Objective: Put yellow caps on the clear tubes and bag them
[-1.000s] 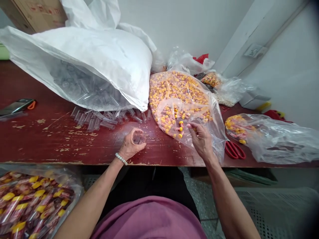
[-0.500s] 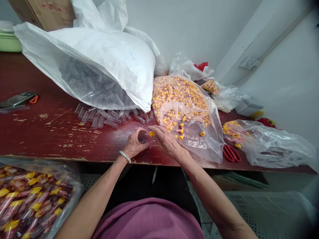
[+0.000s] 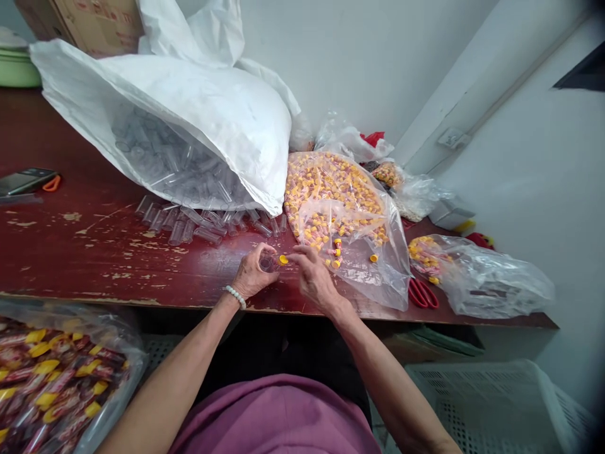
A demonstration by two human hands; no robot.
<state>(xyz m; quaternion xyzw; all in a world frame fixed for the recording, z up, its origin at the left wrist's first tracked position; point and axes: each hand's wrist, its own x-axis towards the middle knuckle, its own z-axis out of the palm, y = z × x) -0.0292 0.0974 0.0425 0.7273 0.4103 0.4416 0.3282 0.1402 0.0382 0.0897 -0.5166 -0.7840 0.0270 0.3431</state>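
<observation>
Far left, bottom corner of the frame: a clear bag (image 3: 101, 413) stuffed with yellow-capped tubes (image 3: 61, 378). Above it, at the left edge, a dark handheld device (image 3: 28, 181) is lying on my scuffed red table (image 3: 142, 271), orange loop (image 3: 51, 183) just beside it. Upper left to centre is a big white sack (image 3: 222, 94), mouth open, clear tubes (image 3: 161, 154) inside and more loose tubes (image 3: 203, 233) spread just below it.

Middle of the frame: my left hand (image 3: 253, 274) is curled right round some clear plastic (image 3: 268, 262), fingers and thumb nearly meeting. Can't tell how many pieces. A yellow cap (image 3: 283, 259) sits right at its edge, and my right hand (image 3: 314, 274) is just right of that, fingers loosely bent, pointing at the cap. Can't tell if they're touching it or pinching anything.

Right of centre there's a clear sheet-like bag (image 3: 378, 280) full of little yellow-topped pieces (image 3: 335, 189), then red-handled scissors (image 3: 422, 293), a smaller bag (image 3: 496, 277), and a white crate (image 3: 477, 403) lower right.
</observation>
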